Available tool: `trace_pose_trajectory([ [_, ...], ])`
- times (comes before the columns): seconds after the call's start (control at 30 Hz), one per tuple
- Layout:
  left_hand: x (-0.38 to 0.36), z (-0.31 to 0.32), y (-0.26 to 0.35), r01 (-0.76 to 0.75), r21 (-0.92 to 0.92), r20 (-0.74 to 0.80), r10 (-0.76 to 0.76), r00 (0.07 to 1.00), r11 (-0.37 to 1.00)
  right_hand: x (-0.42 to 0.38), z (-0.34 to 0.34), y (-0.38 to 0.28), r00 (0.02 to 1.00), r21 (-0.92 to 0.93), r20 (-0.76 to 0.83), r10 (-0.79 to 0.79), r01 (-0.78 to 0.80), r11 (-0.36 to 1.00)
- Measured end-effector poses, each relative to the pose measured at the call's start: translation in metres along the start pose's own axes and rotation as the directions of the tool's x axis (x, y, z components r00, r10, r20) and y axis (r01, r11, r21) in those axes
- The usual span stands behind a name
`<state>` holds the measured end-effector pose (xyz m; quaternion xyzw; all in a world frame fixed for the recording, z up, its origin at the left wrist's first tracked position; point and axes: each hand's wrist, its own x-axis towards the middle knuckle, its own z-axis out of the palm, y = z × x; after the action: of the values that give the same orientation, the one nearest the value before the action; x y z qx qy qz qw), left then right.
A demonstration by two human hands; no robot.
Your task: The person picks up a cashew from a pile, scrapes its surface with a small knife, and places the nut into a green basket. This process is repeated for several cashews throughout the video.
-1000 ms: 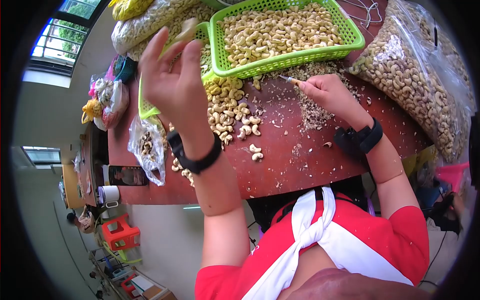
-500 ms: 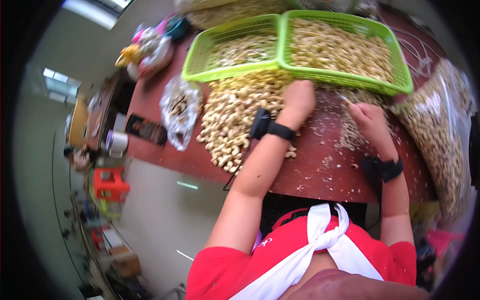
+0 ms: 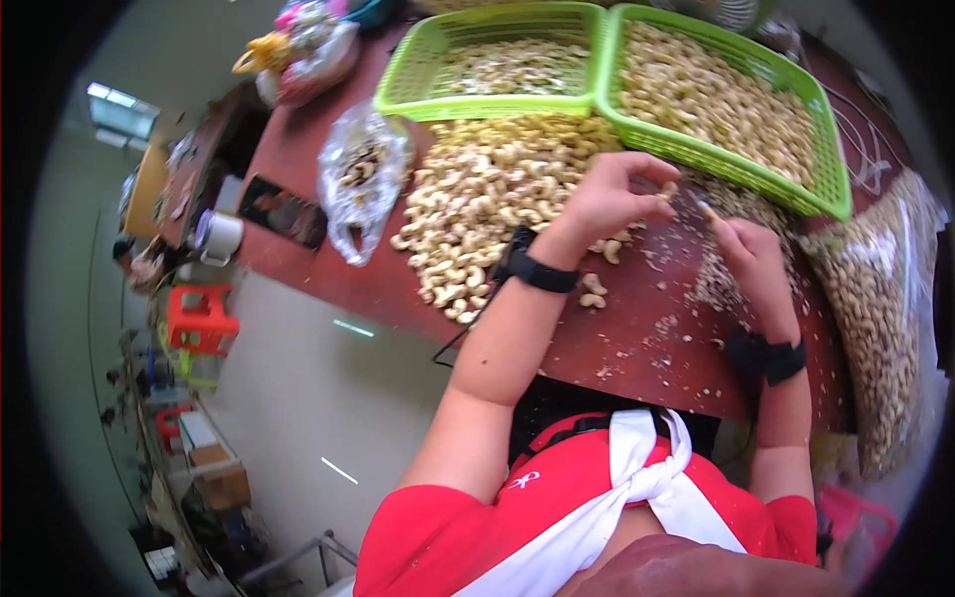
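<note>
My left hand [image 3: 619,199] is raised over the right edge of a heap of pale cashews [image 3: 497,209], pinching one cashew [image 3: 668,190] between thumb and fingers. Facing it, my right hand [image 3: 753,254] is closed around a small thin tool [image 3: 706,210] with a pale tip; its exact kind is too small to make out. The tool's tip points toward the held cashew, with a small gap between them. Beneath my right hand lie crumbs and skin flakes [image 3: 718,281]. A few loose cashews [image 3: 593,291] rest below my left wrist.
Two green baskets stand behind: the left basket [image 3: 477,106] holds pale pieces, the right basket [image 3: 731,162] whole cashews. A large clear bag of nuts [image 3: 875,328] leans at the right edge. On the left are a small plastic bag [image 3: 348,204], a phone [image 3: 283,211] and a mug [image 3: 219,237].
My left hand has lifted from the heap's edge and moved right toward my right hand, now with a cashew visible in its fingers. The camera view has shifted slightly.
</note>
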<state>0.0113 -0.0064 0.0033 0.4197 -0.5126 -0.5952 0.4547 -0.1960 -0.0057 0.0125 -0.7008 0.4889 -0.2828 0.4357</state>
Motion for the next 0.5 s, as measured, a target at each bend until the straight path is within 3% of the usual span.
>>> trace_pose_trajectory([
  [0.1,-0.002,0.005,0.006,-0.04,0.052,-0.015,0.041,0.999,0.998,-0.002,-0.003,-0.003,1.0,-0.055,0.022,-0.012,0.013,0.998],
  [0.13,-0.002,0.004,0.007,0.023,0.03,0.001,-0.023,1.0,0.999,-0.003,-0.003,-0.005,0.999,-0.061,0.032,-0.032,0.034,0.998],
  [0.3,-0.001,0.011,0.007,0.01,-0.144,0.031,-0.005,1.0,0.99,-0.006,-0.007,-0.009,0.997,-0.082,0.06,-0.048,0.053,0.995],
  [0.5,-0.003,0.016,0.005,-0.026,-0.084,0.021,0.028,0.999,0.996,-0.006,-0.004,-0.001,0.995,-0.087,0.066,-0.069,0.074,0.993],
])
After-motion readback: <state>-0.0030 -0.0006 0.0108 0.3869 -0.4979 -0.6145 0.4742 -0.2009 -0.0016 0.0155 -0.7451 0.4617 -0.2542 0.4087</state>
